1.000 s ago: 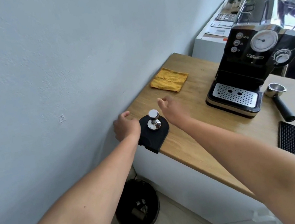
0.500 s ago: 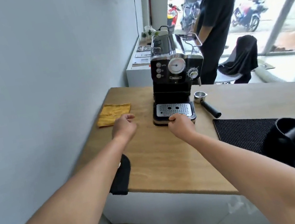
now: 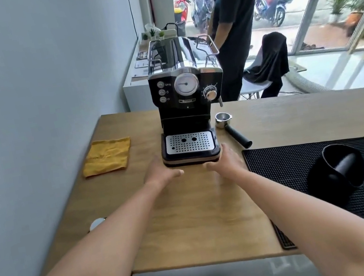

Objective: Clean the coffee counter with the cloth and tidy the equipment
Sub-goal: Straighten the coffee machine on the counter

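Both hands sit at the front of the coffee machine (image 3: 185,103), one at each bottom corner. My left hand (image 3: 162,174) is flat and open against the left corner of the base. My right hand (image 3: 225,161) is open too, against the right corner. Neither one has closed around anything. They only touch the base, and I cannot tell how hard they press.

I think the coffee machine is heavy and hard. It has shiny metal on top and a loose silver drip tray (image 3: 189,142) at the bottom. Lifting it by the tray would be a bad idea, because the tray may slide out. The low base is the best place to hold, with one hand on each side. Then it can be slid or lifted without tipping.

It stands upright in the middle of the wooden counter (image 3: 198,220), toward the back.

The yellow cloth (image 3: 107,156) lies flat to the left of the machine, close to the wall and apart from both hands. It looks soft and light, so a pinch anywhere will pick it up.

The portafilter (image 3: 231,129) lies just right of the machine. The black mat (image 3: 285,163) is beside my right hand, with a black knock box (image 3: 336,177) standing on it.
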`<state>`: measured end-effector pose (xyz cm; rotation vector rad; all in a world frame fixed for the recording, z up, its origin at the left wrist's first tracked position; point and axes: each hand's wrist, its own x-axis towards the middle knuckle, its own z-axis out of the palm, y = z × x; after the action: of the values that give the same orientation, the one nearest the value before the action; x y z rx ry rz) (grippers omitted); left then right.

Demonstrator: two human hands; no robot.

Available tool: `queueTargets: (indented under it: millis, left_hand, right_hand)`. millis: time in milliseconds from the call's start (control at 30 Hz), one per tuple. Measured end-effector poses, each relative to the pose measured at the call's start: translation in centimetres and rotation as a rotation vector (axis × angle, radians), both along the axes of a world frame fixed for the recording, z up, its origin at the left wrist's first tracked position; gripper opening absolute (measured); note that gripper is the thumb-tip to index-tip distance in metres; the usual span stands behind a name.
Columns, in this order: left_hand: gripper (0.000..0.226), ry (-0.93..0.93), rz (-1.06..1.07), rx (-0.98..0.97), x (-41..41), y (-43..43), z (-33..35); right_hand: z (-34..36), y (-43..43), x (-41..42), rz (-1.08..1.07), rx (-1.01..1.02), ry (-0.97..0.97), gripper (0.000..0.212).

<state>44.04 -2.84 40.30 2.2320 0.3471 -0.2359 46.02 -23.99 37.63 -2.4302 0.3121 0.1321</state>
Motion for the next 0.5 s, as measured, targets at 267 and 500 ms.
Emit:
queueTargets:
  millis: [267,500]
  left_hand:
    - [0.083,-0.059,-0.015,0.053,4.9,-0.4,-3.9]
    - [0.049,-0.18,0.087,-0.02,4.9,-1.4,-2.4]
  right_hand:
    - [-1.3,-0.6,2.5,-0.012,0.165,-0.037,0.08]
    - [-1.3,-1.0,3.5,-0.023,0.257,-0.055,0.071]
